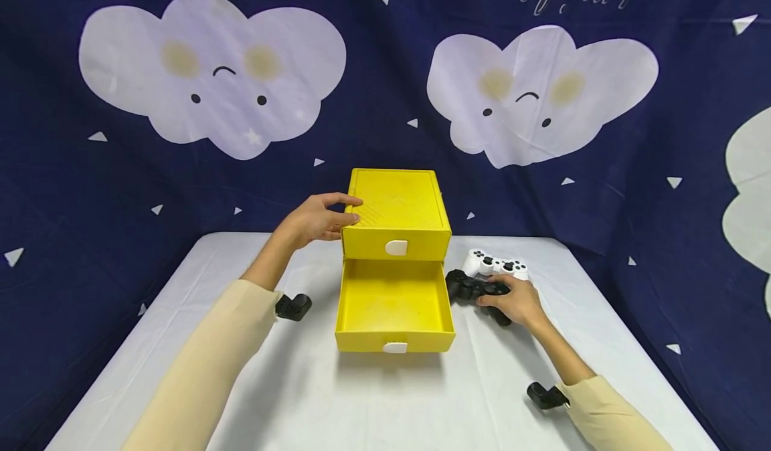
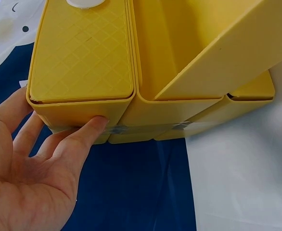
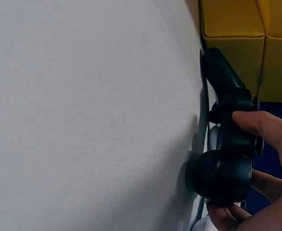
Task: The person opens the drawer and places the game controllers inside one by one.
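Note:
A yellow drawer cabinet stands on the table, its upper drawer closed. The drawer below is pulled out and holds nothing. My left hand rests against the cabinet's left side, with fingertips over the top edge; in the left wrist view the fingers touch the side wall. To the right of the cabinet, my right hand grips a black game controller between thumb and fingers. A white game controller lies just behind it, partly covered by the black one and the hand.
A white cloth covers the table. Behind it hangs a dark blue curtain with cloud prints. A further closed drawer section sits below the pulled-out drawer in the left wrist view.

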`<state>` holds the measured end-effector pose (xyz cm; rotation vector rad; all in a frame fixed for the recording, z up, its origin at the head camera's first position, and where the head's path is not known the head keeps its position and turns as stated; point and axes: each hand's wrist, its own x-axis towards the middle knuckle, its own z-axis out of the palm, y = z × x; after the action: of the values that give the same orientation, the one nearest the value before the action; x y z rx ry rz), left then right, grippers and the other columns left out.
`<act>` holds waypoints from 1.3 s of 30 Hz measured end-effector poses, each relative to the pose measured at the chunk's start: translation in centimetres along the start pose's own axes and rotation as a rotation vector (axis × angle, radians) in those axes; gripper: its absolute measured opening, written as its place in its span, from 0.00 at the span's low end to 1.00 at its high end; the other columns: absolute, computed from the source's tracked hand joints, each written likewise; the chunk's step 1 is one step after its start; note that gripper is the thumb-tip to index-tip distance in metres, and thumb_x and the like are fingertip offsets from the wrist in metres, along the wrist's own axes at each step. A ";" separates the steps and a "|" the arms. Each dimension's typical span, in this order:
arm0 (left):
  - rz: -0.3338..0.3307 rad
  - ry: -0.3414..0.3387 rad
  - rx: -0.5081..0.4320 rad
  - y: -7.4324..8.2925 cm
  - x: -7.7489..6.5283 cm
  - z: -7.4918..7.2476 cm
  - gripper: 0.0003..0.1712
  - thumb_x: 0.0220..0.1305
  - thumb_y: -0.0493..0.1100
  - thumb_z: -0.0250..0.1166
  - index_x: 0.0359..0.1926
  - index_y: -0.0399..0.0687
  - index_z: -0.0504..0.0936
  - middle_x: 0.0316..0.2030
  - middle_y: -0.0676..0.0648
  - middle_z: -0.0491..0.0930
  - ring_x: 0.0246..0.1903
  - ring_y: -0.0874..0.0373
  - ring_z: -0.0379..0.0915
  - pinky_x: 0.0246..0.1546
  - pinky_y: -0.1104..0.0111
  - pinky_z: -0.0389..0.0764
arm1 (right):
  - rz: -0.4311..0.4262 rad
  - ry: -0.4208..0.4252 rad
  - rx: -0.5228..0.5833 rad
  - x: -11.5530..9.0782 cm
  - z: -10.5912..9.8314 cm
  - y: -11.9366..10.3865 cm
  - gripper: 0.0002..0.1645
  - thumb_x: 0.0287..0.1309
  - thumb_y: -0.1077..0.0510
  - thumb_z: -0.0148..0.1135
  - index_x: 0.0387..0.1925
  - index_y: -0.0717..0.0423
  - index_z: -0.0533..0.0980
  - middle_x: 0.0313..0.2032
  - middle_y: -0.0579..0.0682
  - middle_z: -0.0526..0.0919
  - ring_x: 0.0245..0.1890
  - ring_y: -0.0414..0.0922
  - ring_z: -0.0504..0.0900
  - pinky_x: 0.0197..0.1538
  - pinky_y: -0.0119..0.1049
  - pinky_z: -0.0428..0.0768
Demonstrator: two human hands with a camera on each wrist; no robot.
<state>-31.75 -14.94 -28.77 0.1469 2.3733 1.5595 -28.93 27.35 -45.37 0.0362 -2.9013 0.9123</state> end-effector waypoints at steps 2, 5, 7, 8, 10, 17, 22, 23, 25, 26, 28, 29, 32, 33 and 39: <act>0.000 0.000 0.004 0.0 0.0 0.0 0.27 0.70 0.47 0.68 0.68 0.60 0.76 0.66 0.46 0.74 0.61 0.45 0.75 0.61 0.54 0.81 | -0.009 0.015 -0.009 -0.2 -0.2 -0.1 0.36 0.43 0.41 0.80 0.52 0.55 0.83 0.55 0.65 0.83 0.56 0.65 0.78 0.57 0.59 0.76; 0.001 0.005 0.012 0.1 0.0 0.0 0.27 0.70 0.47 0.67 0.68 0.60 0.76 0.66 0.46 0.74 0.61 0.45 0.75 0.61 0.54 0.81 | -0.025 0.033 -0.015 -0.4 -0.5 -0.3 0.35 0.43 0.41 0.80 0.51 0.55 0.83 0.54 0.65 0.84 0.55 0.65 0.79 0.55 0.59 0.75; 0.003 0.007 0.016 0.1 0.0 0.0 0.27 0.70 0.47 0.67 0.68 0.60 0.76 0.66 0.46 0.74 0.61 0.45 0.75 0.61 0.54 0.80 | -0.028 0.037 -0.018 -0.5 -0.7 -0.4 0.35 0.43 0.41 0.80 0.51 0.55 0.83 0.53 0.65 0.84 0.55 0.66 0.78 0.55 0.59 0.74; 0.004 0.006 0.014 0.1 -0.1 0.0 0.27 0.70 0.46 0.67 0.68 0.60 0.76 0.66 0.46 0.74 0.61 0.44 0.75 0.61 0.54 0.80 | -0.028 0.037 -0.019 -0.6 -0.8 -0.5 0.35 0.44 0.41 0.80 0.51 0.55 0.83 0.53 0.65 0.84 0.55 0.66 0.78 0.55 0.59 0.74; 0.003 0.004 0.013 0.1 -0.1 0.0 0.27 0.70 0.46 0.67 0.68 0.60 0.76 0.66 0.45 0.75 0.62 0.44 0.75 0.62 0.53 0.80 | -0.018 0.038 -0.019 -0.9 -1.0 -0.6 0.34 0.45 0.41 0.80 0.51 0.54 0.83 0.53 0.65 0.84 0.55 0.66 0.77 0.55 0.59 0.74; -0.004 0.001 0.006 0.2 0.0 0.0 0.27 0.70 0.46 0.67 0.68 0.60 0.76 0.66 0.45 0.75 0.63 0.44 0.74 0.62 0.53 0.80 | 0.003 0.045 -0.003 -1.5 -2.2 -1.2 0.36 0.46 0.40 0.79 0.53 0.55 0.82 0.50 0.66 0.84 0.54 0.65 0.73 0.52 0.57 0.72; 0.000 -0.004 0.003 0.2 0.1 0.1 0.27 0.70 0.46 0.67 0.68 0.60 0.76 0.67 0.45 0.74 0.63 0.44 0.74 0.62 0.53 0.79 | 0.008 0.043 -0.006 -1.7 -3.5 -1.9 0.38 0.45 0.38 0.79 0.55 0.55 0.81 0.50 0.68 0.83 0.55 0.65 0.73 0.52 0.57 0.73; 0.001 -0.005 0.003 0.2 0.1 0.1 0.27 0.70 0.46 0.67 0.68 0.60 0.76 0.67 0.45 0.74 0.63 0.44 0.74 0.62 0.53 0.79 | 0.004 0.047 -0.009 -1.8 -3.8 -2.0 0.39 0.45 0.38 0.79 0.55 0.55 0.82 0.50 0.68 0.83 0.54 0.65 0.73 0.52 0.57 0.73; 0.001 -0.005 0.003 0.2 0.1 0.1 0.27 0.70 0.46 0.67 0.68 0.60 0.76 0.67 0.45 0.74 0.63 0.44 0.74 0.62 0.53 0.79 | -0.005 0.057 -0.021 -1.8 -4.4 -2.4 0.38 0.44 0.38 0.79 0.54 0.54 0.82 0.49 0.68 0.83 0.53 0.64 0.74 0.51 0.56 0.73; 0.001 -0.005 0.002 0.2 0.1 0.1 0.27 0.70 0.46 0.67 0.68 0.60 0.76 0.67 0.45 0.73 0.63 0.44 0.74 0.63 0.53 0.79 | -0.011 0.063 -0.026 -1.9 -4.7 -2.6 0.38 0.44 0.39 0.79 0.54 0.54 0.82 0.48 0.68 0.84 0.52 0.64 0.74 0.50 0.54 0.73; 0.000 -0.005 -0.001 0.2 0.1 0.1 0.28 0.70 0.46 0.68 0.68 0.60 0.76 0.67 0.45 0.73 0.63 0.44 0.74 0.63 0.53 0.79 | -0.023 0.075 -0.037 -1.9 -5.4 -3.1 0.36 0.43 0.39 0.79 0.52 0.54 0.83 0.46 0.66 0.85 0.51 0.63 0.75 0.48 0.53 0.72; 0.000 -0.004 -0.001 0.2 0.1 0.1 0.28 0.70 0.46 0.68 0.68 0.60 0.76 0.67 0.46 0.73 0.63 0.44 0.74 0.63 0.53 0.79 | -0.023 0.076 -0.039 -2.0 -5.7 -3.3 0.36 0.43 0.39 0.79 0.52 0.53 0.83 0.45 0.66 0.85 0.50 0.63 0.74 0.48 0.51 0.71; 0.002 -0.005 0.000 0.2 0.1 0.1 0.28 0.70 0.46 0.68 0.69 0.59 0.75 0.67 0.46 0.73 0.64 0.44 0.74 0.63 0.52 0.79 | -0.043 0.086 -0.054 -2.1 -6.7 -4.1 0.36 0.42 0.39 0.80 0.51 0.53 0.83 0.42 0.63 0.86 0.47 0.61 0.76 0.44 0.47 0.70; 0.003 -0.006 0.000 0.2 0.0 0.1 0.28 0.70 0.46 0.67 0.69 0.59 0.75 0.68 0.45 0.73 0.64 0.44 0.74 0.63 0.52 0.79 | -0.051 0.088 -0.059 -2.2 -7.1 -4.4 0.35 0.42 0.39 0.80 0.50 0.52 0.83 0.41 0.62 0.86 0.46 0.60 0.77 0.42 0.45 0.70; -0.006 -0.002 -0.004 0.2 -0.1 0.0 0.28 0.70 0.46 0.67 0.69 0.59 0.75 0.69 0.46 0.72 0.64 0.44 0.74 0.62 0.53 0.79 | -0.077 0.079 -0.080 -2.5 -9.0 -6.0 0.35 0.40 0.38 0.81 0.50 0.50 0.83 0.40 0.61 0.85 0.43 0.56 0.78 0.39 0.39 0.69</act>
<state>-31.68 -14.86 -28.63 0.1400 2.3661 1.5605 -25.30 27.54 -34.83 0.1021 -2.8382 0.7671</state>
